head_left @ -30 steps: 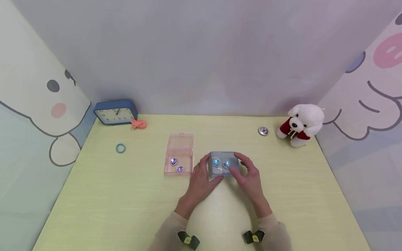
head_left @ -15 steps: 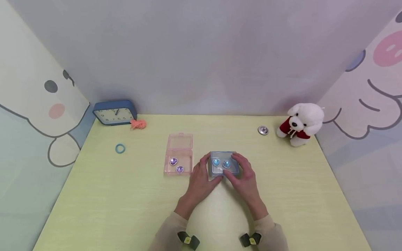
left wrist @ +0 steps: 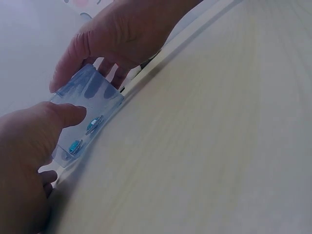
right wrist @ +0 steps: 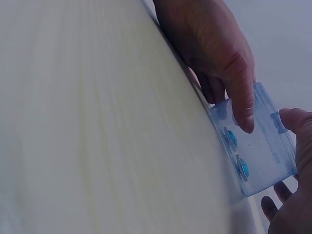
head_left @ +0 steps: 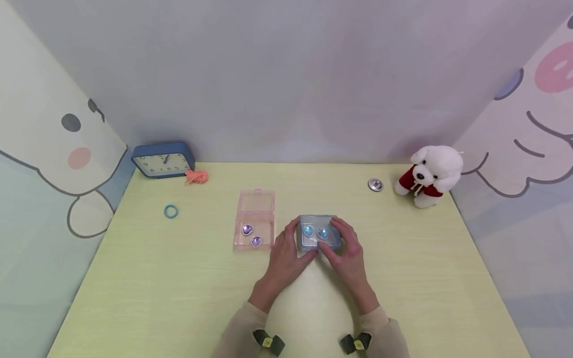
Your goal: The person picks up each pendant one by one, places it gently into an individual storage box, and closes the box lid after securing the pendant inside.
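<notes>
A small clear blue plastic box (head_left: 315, 243) lies on the table, its lid down. Two blue heart-shaped gems (head_left: 323, 233) with silvery edges show through it. My left hand (head_left: 285, 256) grips the box's left side, thumb along the front edge and fingers at the far left corner. On the other side my right hand (head_left: 351, 254) holds it, fingertips on the far right part and thumb at the front edge. Both wrist views show the thumbs against the near wall of the box (left wrist: 80, 126).
To the left, an open pink box (head_left: 256, 203) holds two purple heart gems (head_left: 247, 229). Farther out are a blue ring (head_left: 171, 211), coral yarn (head_left: 197, 176) and a blue clock (head_left: 163, 161). A round metal piece (head_left: 375, 185) and a white plush dog (head_left: 431, 174) are at the back right.
My right thumb has slid from over the right gem to the box's front edge, and the right fingers have shifted slightly left. My left hand and the box have stayed in place.
</notes>
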The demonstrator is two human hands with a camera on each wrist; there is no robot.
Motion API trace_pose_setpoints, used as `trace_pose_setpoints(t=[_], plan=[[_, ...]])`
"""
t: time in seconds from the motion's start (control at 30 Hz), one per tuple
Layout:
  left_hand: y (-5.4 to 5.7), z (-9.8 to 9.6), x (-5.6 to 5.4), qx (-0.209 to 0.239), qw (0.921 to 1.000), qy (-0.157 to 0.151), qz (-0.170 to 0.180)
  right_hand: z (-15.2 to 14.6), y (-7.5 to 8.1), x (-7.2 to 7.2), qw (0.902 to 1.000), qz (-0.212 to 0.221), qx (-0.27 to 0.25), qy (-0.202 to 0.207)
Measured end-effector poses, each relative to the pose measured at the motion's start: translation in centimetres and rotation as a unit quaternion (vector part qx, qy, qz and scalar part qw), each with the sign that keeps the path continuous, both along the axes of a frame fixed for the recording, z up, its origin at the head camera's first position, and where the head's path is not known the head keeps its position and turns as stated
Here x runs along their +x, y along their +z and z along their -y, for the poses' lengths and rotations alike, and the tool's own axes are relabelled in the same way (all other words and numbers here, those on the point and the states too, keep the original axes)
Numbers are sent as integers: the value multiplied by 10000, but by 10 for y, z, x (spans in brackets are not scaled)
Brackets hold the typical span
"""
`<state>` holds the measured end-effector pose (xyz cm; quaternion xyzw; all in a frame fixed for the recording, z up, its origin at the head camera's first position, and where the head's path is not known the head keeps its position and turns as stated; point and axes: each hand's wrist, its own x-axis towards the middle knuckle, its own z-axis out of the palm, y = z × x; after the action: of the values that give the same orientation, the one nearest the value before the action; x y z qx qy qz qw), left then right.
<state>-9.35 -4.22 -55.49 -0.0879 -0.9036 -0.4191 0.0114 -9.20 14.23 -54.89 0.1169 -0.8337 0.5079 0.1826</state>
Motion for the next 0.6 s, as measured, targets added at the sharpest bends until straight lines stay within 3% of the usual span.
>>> trace_pose_setpoints(t=[0.6], plan=[[0,0,2,101,9999,-1,-20,1,-2,1,9996,151,-201,-107]])
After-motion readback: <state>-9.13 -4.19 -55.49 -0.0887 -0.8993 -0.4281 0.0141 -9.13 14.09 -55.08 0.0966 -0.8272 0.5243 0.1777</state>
